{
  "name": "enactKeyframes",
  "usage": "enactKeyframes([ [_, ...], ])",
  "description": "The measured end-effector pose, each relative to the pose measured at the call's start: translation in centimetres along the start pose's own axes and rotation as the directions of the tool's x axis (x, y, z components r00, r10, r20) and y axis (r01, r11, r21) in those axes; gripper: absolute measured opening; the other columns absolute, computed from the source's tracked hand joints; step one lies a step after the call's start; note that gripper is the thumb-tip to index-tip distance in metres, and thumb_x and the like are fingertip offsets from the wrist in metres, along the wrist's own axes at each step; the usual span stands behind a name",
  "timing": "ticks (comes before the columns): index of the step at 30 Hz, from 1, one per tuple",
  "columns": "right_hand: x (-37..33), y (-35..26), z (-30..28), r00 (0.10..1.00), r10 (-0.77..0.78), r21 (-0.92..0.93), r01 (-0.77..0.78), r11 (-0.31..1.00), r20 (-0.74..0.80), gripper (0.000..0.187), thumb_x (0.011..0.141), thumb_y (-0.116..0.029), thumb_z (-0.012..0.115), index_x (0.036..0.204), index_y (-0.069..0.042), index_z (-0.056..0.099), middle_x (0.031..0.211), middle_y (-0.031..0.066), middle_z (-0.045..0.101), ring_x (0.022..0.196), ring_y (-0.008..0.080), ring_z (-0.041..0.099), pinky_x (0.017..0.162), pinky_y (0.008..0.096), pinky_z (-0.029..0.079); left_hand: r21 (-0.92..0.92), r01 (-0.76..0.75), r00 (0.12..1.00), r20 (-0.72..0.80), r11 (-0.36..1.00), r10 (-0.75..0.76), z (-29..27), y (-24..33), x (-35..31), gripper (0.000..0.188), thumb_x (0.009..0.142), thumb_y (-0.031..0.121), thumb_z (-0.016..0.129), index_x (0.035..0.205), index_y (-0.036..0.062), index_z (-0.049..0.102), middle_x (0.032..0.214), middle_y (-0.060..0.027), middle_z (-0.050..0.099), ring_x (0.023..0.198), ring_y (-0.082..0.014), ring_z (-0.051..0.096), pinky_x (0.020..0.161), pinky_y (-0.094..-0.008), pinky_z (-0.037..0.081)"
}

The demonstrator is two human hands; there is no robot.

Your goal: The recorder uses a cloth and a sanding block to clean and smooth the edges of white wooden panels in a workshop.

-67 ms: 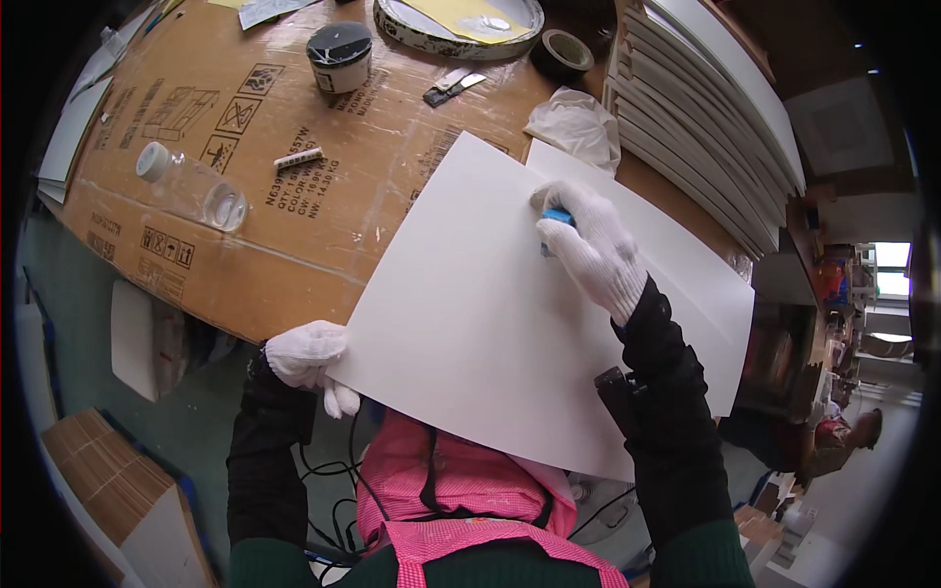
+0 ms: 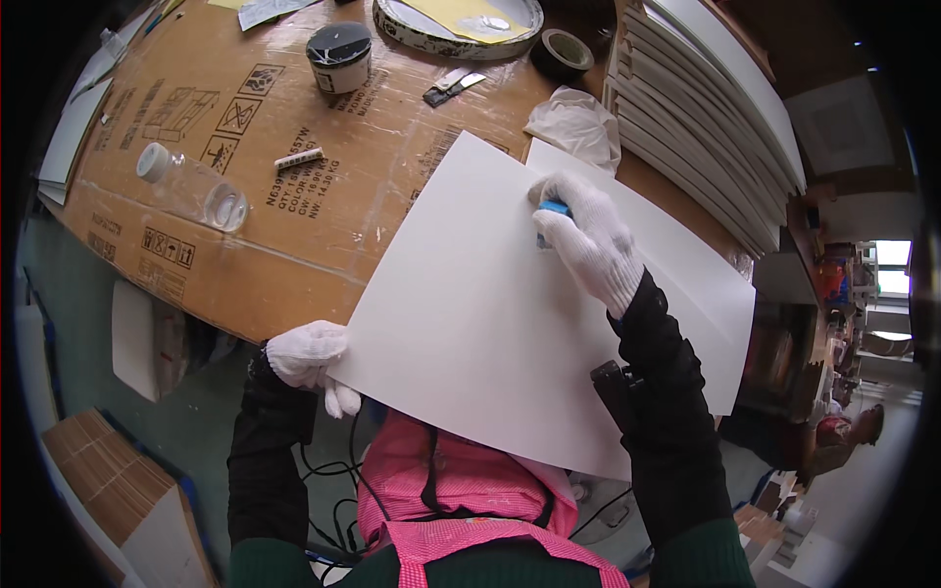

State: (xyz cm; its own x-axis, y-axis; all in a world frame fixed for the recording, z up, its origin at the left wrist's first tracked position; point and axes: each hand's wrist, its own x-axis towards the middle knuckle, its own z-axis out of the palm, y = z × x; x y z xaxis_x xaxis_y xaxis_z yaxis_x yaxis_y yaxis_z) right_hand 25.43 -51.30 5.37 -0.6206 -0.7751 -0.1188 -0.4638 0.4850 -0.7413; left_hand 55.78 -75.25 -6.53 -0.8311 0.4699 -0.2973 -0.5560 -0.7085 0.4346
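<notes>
A large flat white panel lies over the near edge of the cardboard-covered table, its near side jutting out above my lap. My left hand, in a white knit glove, is closed on the panel's left corner, with fingers curled beneath it. Toward the far part of the panel, my gloved right hand is closed around a small blue block held against the white surface. Most of the block is hidden by my fingers, so its exact kind cannot be made out. Another white panel shows beneath, on the right.
Stacked white panels rise at the far right, beside a crumpled white cloth. A clear bottle, a dark-lidded tub, a utility knife and a tape roll lie on the cardboard. Another person is at far right.
My right hand has slid slightly left with the blue block over the panel. The left hand and the panel stay where they were.
</notes>
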Motion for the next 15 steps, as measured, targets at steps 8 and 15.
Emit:
enactKeyframes([
  [8, -2.3, 2.0, -1.3, 0.976, 0.201, 0.618, -0.212, 0.757, 0.088, 0.018, 0.082, -0.010, 0.055, 0.093, 0.004, 0.058, 0.113, 0.0226, 0.063, 0.097, 0.0277, 0.063, 0.088, 0.0404, 0.051, 0.004, 0.019, 1.000, 0.003, 1.000, -0.019, 0.0, 0.2, 0.0, 0.057, 0.102, 0.038, 0.051, 0.119, -0.0164, 0.052, 0.092, -0.0315, 0.069, 0.078, -0.0374, 0.074, 0.060, -0.0409, 0.064],
  [15, -3.0, 3.9, 2.1, 0.963, -0.115, 0.258, 0.179, 0.949, -0.245, 0.025, 0.080, -0.015, 0.049, 0.095, 0.003, 0.057, 0.142, 0.0340, 0.048, 0.135, 0.0422, 0.046, 0.111, 0.0456, 0.036, -0.030, -0.004, 1.000, -0.005, 1.000, 0.004, -0.1, -0.4, -0.4, 0.059, 0.102, 0.040, 0.052, 0.122, -0.0161, 0.051, 0.094, -0.0316, 0.069, 0.079, -0.0376, 0.074, 0.059, -0.0414, 0.064],
])
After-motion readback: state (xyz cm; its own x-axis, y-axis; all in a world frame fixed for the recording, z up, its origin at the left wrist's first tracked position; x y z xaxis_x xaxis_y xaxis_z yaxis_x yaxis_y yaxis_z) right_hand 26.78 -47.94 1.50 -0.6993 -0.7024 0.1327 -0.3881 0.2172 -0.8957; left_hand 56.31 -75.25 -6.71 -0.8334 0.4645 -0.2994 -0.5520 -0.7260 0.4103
